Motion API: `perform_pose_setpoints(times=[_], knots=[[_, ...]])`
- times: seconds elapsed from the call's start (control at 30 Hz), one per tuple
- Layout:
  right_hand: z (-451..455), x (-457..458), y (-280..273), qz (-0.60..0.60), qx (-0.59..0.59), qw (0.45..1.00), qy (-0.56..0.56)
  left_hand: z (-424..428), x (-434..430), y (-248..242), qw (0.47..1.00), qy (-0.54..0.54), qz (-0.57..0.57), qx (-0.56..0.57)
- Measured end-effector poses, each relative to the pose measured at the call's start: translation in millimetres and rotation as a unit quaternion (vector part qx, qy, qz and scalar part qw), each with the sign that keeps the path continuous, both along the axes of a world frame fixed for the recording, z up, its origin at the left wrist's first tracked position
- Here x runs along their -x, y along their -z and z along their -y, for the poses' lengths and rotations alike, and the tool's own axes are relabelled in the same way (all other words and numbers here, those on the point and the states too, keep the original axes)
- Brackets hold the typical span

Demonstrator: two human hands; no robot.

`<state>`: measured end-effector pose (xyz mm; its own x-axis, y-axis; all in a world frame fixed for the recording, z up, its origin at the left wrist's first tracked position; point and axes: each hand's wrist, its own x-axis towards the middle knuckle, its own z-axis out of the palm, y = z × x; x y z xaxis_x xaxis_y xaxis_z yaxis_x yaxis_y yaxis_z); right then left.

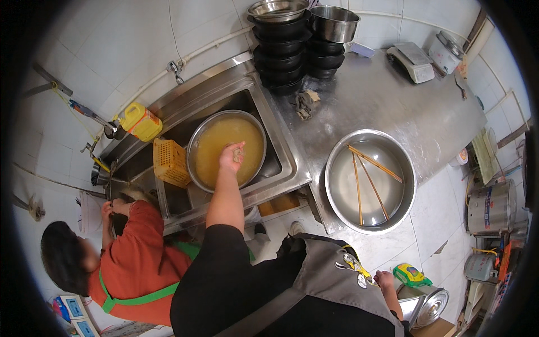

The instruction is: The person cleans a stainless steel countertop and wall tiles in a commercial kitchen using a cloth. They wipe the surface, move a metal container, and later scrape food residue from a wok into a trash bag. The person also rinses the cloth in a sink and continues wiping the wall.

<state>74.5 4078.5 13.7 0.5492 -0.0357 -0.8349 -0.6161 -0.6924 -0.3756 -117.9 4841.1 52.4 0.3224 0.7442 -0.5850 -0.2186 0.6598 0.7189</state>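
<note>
My left hand reaches over a round metal basin of cloudy yellowish liquid. Its fingers curl around a small pale lump, too small to identify. The basin stands in a stainless steel sink. Down by my grey apron, my right hand hangs with bent fingers. Whether anything is in it cannot be made out. Close to that hand is a green and yellow plastic package.
A large metal basin holds cloudy water and several wooden sticks. Black bowls stand stacked behind. A yellow plastic basket adjoins the left basin. At left, a person in orange works at the sink. A scale sits far right.
</note>
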Motion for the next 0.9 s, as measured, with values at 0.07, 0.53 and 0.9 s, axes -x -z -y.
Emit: perform_pose_setpoints(times=[0.07,0.53,0.9], knots=[[-2,-1,-2,-0.004,-0.004,1.000,0.004,4,-2,-4,0.999,-0.031,0.016,-0.011],[-4,-9,3,0.005,-0.010,0.996,-0.083,17,-26,-44,0.997,-0.039,-0.051,-0.032],[28,-40,6,0.015,-0.021,0.991,-0.129,23,-5,-58,0.995,0.030,0.001,-0.094]])
